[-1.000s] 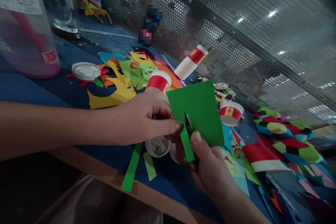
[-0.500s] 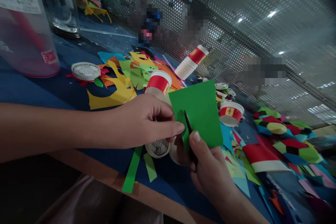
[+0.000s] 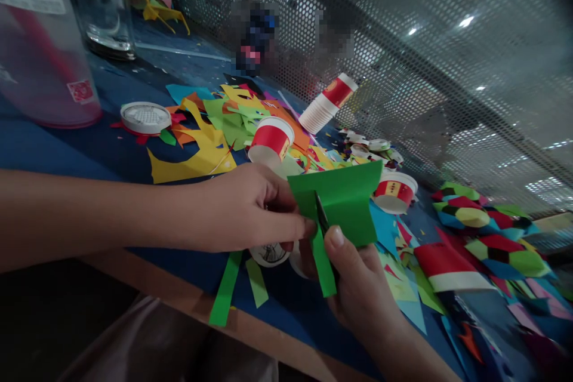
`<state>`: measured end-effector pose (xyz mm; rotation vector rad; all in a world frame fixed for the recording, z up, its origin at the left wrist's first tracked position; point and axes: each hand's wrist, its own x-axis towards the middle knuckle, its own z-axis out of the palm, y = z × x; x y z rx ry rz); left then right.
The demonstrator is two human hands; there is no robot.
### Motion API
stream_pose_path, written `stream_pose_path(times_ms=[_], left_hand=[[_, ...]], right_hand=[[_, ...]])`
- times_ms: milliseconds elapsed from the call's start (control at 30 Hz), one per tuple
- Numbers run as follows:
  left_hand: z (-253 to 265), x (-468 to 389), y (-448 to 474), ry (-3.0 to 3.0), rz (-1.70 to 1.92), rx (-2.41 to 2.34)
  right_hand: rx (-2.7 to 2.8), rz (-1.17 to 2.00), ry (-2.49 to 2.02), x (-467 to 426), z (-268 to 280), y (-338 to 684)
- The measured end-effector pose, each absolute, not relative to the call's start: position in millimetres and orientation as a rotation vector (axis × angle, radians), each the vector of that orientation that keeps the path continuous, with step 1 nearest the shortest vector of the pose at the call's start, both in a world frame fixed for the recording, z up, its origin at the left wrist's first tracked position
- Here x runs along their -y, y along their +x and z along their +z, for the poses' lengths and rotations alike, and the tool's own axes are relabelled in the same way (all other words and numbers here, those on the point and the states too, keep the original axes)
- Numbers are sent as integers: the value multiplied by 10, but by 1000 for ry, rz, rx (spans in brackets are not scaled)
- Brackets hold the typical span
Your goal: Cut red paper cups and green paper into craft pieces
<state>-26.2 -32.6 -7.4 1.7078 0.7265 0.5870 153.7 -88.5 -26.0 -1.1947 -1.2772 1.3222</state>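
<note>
A sheet of green paper (image 3: 344,203) is pinched by its left side in my left hand (image 3: 264,209), thumb over it. My right hand (image 3: 358,280) is closed round scissors (image 3: 320,210); one dark blade shows across the paper, while the handles are hidden in my fingers. A narrow green strip (image 3: 324,268), partly cut from the sheet, hangs down beside the blade. Below my left hand lie a loose green strip (image 3: 226,289) and a light-green strip (image 3: 256,283), close to a white lid with dark lines (image 3: 271,255).
Red-and-white paper cups (image 3: 271,142) stand beyond my hands, with a leaning cup stack (image 3: 328,104) behind. Coloured paper scraps (image 3: 192,158) spread over the blue table. At left are a plastic cup (image 3: 49,71) and a glass vase (image 3: 105,12). A perforated metal screen (image 3: 376,42) rises behind.
The scissors have cut further, and the green strip now hangs lower, apart from the sheet. The sheet's upper part has bent and dropped. My hands stay in nearly the same place.
</note>
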Motion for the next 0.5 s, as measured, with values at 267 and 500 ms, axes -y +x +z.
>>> stream_pose_path(times_ms=[267,500], left_hand=[[-100,307,-264,1684,557,-693],[-91,317,-265,1722,554,-707]], right_hand=[[1309,1222,-1226,874,-224,1545],[1316,1270,-1168,880,-220,1556]])
